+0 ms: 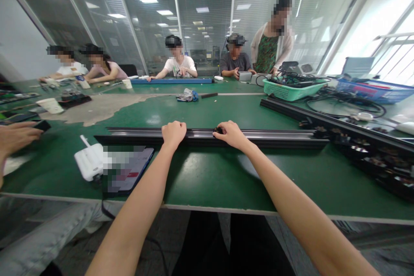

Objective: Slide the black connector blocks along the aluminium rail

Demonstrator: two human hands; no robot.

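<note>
A long black metal channel [274,138] with a shiny inner strip lies across the green table in front of me. My left hand [174,133] is closed around its near wall, left of the middle. Farther right, my right hand [232,134] pinches a small dark part [219,130] at the channel's inner strip. The part's kind is too small to tell, and my fingers cover some of it.
A phone [131,172] and a white router-like box [89,161] lie left of my forearm. At right are a second black rail [291,114] with many small parts, a green basket [291,90] of cables and a blue basket [375,90]. A co-worker's hand [19,138] is at far left.
</note>
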